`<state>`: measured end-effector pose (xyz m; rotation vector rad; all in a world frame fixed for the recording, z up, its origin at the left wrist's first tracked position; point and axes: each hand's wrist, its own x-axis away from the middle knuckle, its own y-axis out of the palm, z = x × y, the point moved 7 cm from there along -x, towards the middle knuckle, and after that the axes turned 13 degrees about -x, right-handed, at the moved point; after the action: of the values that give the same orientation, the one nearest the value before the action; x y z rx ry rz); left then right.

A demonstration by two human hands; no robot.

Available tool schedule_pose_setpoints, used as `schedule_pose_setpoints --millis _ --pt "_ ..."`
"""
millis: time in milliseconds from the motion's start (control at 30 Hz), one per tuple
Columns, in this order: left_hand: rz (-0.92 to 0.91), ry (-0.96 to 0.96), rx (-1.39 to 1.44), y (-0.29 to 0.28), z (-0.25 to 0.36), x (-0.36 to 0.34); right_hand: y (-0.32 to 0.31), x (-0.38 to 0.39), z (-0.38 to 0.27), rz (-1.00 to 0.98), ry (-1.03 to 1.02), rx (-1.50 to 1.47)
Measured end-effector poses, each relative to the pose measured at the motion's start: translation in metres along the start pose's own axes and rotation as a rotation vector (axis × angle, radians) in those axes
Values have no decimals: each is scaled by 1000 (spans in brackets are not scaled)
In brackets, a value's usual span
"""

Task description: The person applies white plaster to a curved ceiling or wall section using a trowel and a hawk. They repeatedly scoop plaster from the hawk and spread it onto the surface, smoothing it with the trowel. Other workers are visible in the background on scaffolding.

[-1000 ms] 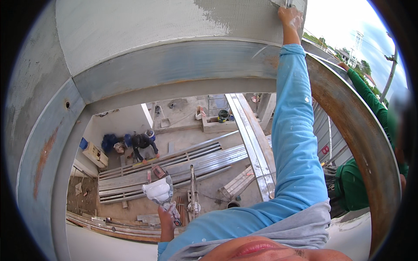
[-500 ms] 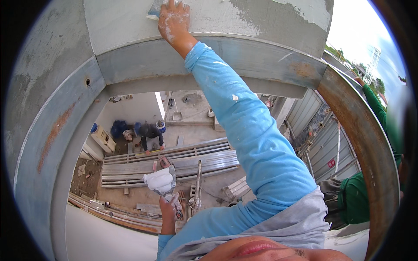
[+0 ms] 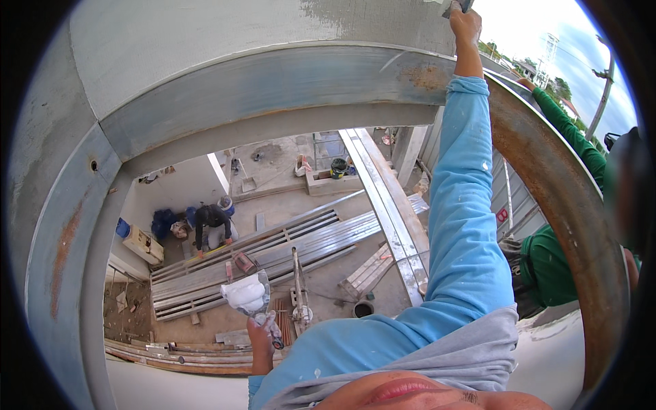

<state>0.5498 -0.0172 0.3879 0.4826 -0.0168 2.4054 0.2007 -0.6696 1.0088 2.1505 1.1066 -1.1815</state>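
My left hand (image 3: 260, 335), low in the view, is closed round the handle of a trowel (image 3: 266, 285). White filler paste (image 3: 243, 295) is heaped on its blade. High at the upper right, my outstretched right hand (image 3: 466, 26) grips a putty knife (image 3: 456, 8) against the right end of the plastered wall (image 3: 225, 24). The top edge of the picture cuts off part of that tool. Pale skim coat covers much of this wall, with a darker grey patch near the right.
A steel beam frame (image 3: 273, 75) surrounds the opening below me. Far down, a person (image 3: 213, 225) crouches beside stacked metal profiles (image 3: 301, 253). A co-worker in green (image 3: 557, 266) is close on my right, behind the rusty beam (image 3: 547, 157). A long metal length (image 3: 386, 212) slants below my right arm.
My right hand has swept rightward along the wall with the putty knife, to its right end. My view has shifted right. The left hand still holds the loaded trowel low down.
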Motion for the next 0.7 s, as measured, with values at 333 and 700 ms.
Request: schedule_pose_setpoints --millis 333,700 --pt "-75 -7 -25 37 12 -12 57 -51 43 -48 -264 445" --pt "-57 76 -40 48 43 -22 78 212 -247 -36 -574 -73"
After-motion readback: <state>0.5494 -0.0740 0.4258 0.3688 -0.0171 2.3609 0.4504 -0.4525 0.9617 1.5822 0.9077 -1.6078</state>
